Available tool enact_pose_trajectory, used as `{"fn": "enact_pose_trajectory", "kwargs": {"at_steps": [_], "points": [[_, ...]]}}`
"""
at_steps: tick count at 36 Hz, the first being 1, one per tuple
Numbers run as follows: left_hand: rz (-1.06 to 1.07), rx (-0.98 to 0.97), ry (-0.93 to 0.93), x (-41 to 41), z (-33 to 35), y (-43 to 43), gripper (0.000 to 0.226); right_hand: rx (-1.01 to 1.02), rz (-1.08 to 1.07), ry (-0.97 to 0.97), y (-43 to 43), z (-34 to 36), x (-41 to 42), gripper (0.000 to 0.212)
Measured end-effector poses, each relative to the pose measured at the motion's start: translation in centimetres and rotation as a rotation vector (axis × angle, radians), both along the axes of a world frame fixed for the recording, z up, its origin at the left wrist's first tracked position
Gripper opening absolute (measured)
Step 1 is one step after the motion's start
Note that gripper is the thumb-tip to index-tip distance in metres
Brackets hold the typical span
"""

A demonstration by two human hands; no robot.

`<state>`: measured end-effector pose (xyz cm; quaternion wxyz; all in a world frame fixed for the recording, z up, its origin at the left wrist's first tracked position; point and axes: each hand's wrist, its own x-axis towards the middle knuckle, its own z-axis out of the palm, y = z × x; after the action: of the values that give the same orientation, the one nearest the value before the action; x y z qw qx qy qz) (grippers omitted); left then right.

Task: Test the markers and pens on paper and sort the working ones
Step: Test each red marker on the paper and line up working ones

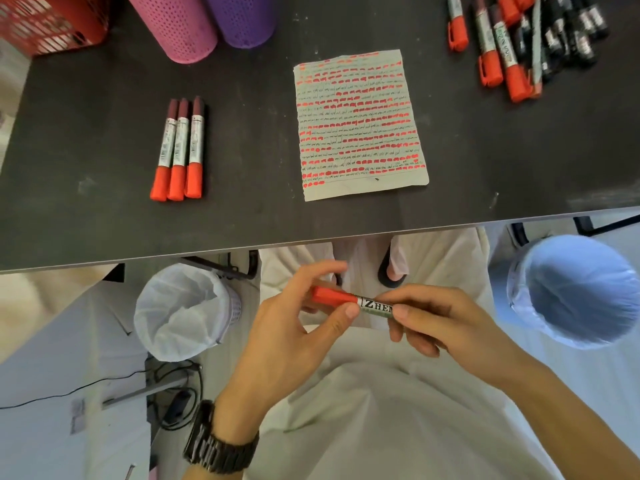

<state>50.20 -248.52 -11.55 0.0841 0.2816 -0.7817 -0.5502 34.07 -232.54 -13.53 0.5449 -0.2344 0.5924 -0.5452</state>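
Below the table's front edge I hold one red-capped marker [349,300] level over my lap. My left hand [294,327] pinches its red cap end between thumb and fingers. My right hand [436,318] grips the labelled barrel. On the dark table [104,220] lies a sheet of paper [360,123] covered with rows of red test strokes. Three red-capped markers [180,150] lie side by side to the left of the paper. A heap of several red and black markers [526,36] lies at the far right corner.
A pink perforated cup [176,26] and a purple one [242,19] stand at the back, with a red basket [52,22] in the far left corner. Beneath the table sit a white-lined bin [183,313] on the left and a blue-lined bin [575,292] on the right.
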Motion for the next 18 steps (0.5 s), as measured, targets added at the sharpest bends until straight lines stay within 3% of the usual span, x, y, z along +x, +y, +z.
{"fn": "enact_pose_trajectory", "kwargs": {"at_steps": [5,8,12,18], "points": [[0.098,-0.012,0.229,-0.7,1.9,-0.9,0.051,-0.012,-0.095,-0.324,-1.5,0.6,1.9,0.026],[0.283,0.271,0.386,-1.5,3.1,-2.1,0.028,-0.01,-0.09,-0.565,-2.6,0.9,3.3,0.031],[0.419,0.735,0.496,-2.9,4.4,-2.7,0.039,0.004,-0.076,-0.748,-3.8,1.3,5.1,0.031],[0.489,0.945,0.569,-4.5,4.0,-1.8,0.054,0.046,-0.303,-0.921,-4.0,2.8,7.7,0.006]]}}
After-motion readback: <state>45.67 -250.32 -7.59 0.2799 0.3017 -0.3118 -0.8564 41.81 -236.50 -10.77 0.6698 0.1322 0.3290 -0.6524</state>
